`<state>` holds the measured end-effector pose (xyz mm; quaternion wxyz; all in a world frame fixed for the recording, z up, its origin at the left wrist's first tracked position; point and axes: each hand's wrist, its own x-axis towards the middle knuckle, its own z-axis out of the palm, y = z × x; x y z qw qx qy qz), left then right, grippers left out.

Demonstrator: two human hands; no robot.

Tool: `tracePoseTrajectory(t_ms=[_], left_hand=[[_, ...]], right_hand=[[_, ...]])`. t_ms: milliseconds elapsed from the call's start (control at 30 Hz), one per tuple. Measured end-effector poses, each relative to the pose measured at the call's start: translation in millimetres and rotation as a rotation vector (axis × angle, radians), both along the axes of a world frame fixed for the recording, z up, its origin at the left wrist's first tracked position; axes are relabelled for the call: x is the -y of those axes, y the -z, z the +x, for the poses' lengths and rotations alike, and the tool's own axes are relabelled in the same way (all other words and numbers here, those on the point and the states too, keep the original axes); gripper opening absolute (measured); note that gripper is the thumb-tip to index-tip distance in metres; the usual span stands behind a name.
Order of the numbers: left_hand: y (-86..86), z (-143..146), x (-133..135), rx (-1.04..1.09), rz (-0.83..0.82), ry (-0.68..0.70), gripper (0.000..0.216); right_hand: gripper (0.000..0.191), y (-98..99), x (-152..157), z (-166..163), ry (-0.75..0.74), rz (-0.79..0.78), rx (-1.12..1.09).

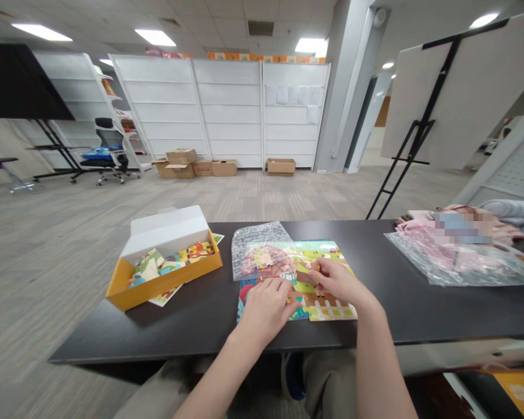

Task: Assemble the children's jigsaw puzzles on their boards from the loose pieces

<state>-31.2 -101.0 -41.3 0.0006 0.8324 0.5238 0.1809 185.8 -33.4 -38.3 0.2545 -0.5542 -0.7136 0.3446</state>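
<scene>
A colourful jigsaw puzzle with a fence and a green field lies on the dark table in front of me. My left hand rests on its left part, palm down, with fingers outstretched and thumb apart. Between the thumb and fingers of my right hand is a brownish puzzle piece, held over the middle of the picture. A clear bubble-wrap bag covers the puzzle's upper left, with some pieces showing at it; whether they are inside or beneath, I cannot tell.
An open yellow box with several puzzle pieces stands on the table's left, partly over a printed card. Plastic-wrapped pink clothing lies at the right. Beyond the table are cardboard boxes, an office chair and a board stand.
</scene>
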Motion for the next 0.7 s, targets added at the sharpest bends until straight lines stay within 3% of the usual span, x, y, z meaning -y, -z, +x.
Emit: tracePoseTrajectory(t_ms=[133,400,533,700], left_hand=[[0.1,4.5,0.5,-0.069,-0.021,-0.054,0.018],[-1.9,7.9,3.0,-0.097,0.032,-0.006,0.010],[-0.5,5.3,1.5,-0.013,0.028,0.006,0.009],[6.5,3.5,-3.0,0.246,0.019,0.015,0.017]], right_hand=[[0.020,-1.1,2.1,2.5,0.001,-0.058,-0.104],[0.020,-0.5,1.5,2.3,-0.027,-0.088,-0.124],[0.019,-2.0,2.0,1.0,-0.034,-0.097,-0.105],[0.020,-4.7,3.5,0.4,-0.021,-0.079,-0.076]])
